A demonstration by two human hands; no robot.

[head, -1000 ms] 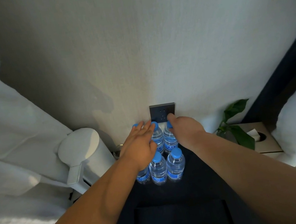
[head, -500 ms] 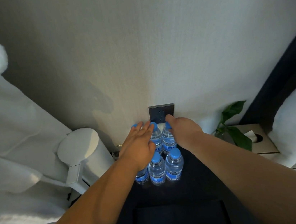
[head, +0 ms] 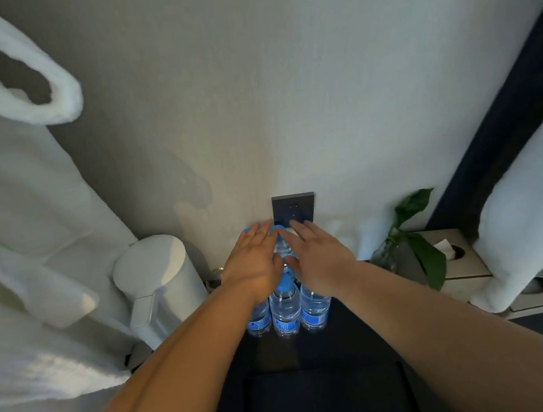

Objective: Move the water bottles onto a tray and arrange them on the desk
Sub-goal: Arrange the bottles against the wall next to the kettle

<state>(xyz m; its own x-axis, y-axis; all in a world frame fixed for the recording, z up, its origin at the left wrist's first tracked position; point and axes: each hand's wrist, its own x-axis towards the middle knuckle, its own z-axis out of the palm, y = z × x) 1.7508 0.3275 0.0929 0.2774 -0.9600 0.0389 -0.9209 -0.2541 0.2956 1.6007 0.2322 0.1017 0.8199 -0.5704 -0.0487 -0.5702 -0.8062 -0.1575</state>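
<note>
Several small water bottles (head: pixel 286 311) with blue caps and blue labels stand packed together on the dark desk (head: pixel 367 338), right against the wall. My left hand (head: pixel 253 263) lies flat over the left bottles, fingers straight and reaching toward the back row. My right hand (head: pixel 318 256) lies flat over the right bottles, fingers also straight, tips near the wall. Both hands hide most of the back bottles. A dark rectangular tray (head: pixel 323 403) sits on the desk in front of the bottles, near me.
A white kettle (head: pixel 159 282) stands left of the bottles. A dark socket plate (head: pixel 293 208) is on the wall behind them. A plant in a glass vase (head: pixel 406 243) and a tissue box (head: pixel 453 258) stand at the right. White robes hang on both sides.
My right hand has opened from a curl round a back bottle to flat and shifted left over the group. My left hand stays flat on top.
</note>
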